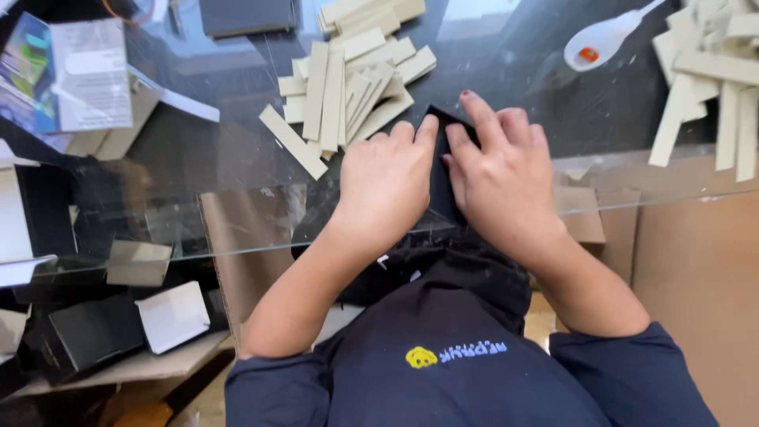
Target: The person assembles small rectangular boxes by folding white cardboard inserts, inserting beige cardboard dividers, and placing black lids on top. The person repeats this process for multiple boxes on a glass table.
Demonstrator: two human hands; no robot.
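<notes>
This looks like a small craft or packaging workshop. The person's hands (443, 178) work at a glass-topped table (237, 205), and just beyond their fingertips lies a heap of cut beige card strips (344, 95), with a second heap (711, 71) off to the right. Below and to the left of the hands, under the glass, sit folded black and white boxes (126, 324). Brown cardboard sheets (696, 269) lie to the right of the hands.
</notes>
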